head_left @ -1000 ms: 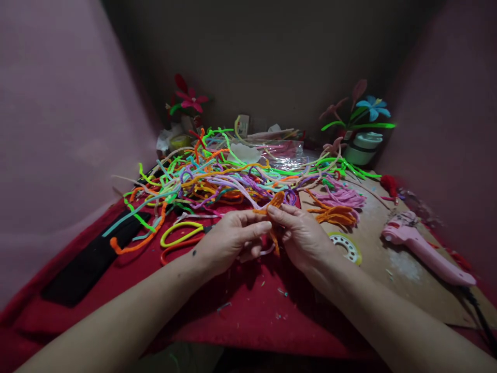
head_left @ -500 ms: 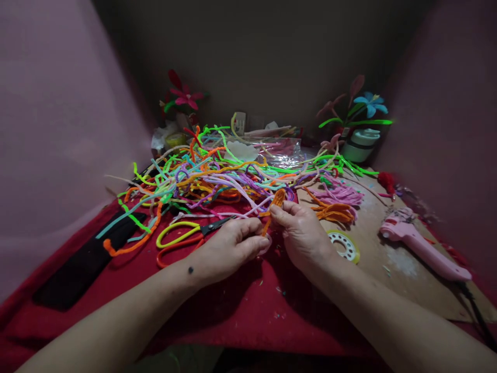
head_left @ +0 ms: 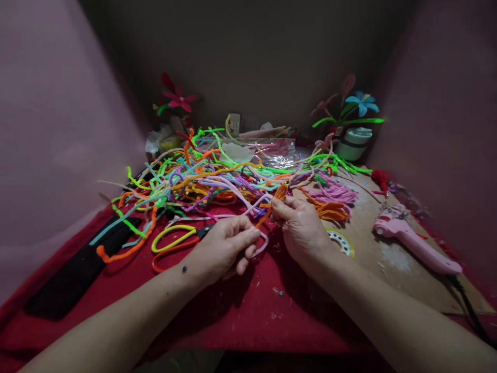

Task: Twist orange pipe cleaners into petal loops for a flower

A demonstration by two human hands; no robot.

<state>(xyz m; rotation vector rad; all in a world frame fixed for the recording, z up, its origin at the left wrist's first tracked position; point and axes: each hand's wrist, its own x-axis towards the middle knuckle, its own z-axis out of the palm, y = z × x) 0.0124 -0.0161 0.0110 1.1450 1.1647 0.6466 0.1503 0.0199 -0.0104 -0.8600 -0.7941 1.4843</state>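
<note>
1. Right hand [head_left: 305, 228]: thumb and forefinger closed, gripping the orange stem [head_left: 280, 192] near the centre of the frame. The folded part of the stem stands above the fingertips.
2. Left hand [head_left: 227, 246]: thumb and forefinger pinched on the strand of the orange stem that slants down from the right hand, left of centre. The two hands are near each other, not touching.
3. Lilac stem [head_left: 265, 244]: its curved end lies just beside the left fingertips.
4. Scissors [head_left: 174, 227]: yellow and red handles lie left of the left hand; the blades are partly hidden by it.
5. Tape roll [head_left: 342, 241]: beside the right wrist, partly covered.
6. Orange bundle [head_left: 333, 211] and pink bundle [head_left: 336, 194]: right of centre, on the board [head_left: 365, 280].
7. Stem pile [head_left: 209, 182]: mixed colours, tangled, beyond the hands across mid-frame.
8. Glue gun [head_left: 417, 244]: right side of the frame, on the board.
9. Black case [head_left: 73, 272]: lower left, on the red-covered desk [head_left: 217, 331].
10. Blue flower [head_left: 363, 104]: upper right, above the cup [head_left: 354, 145].
</note>
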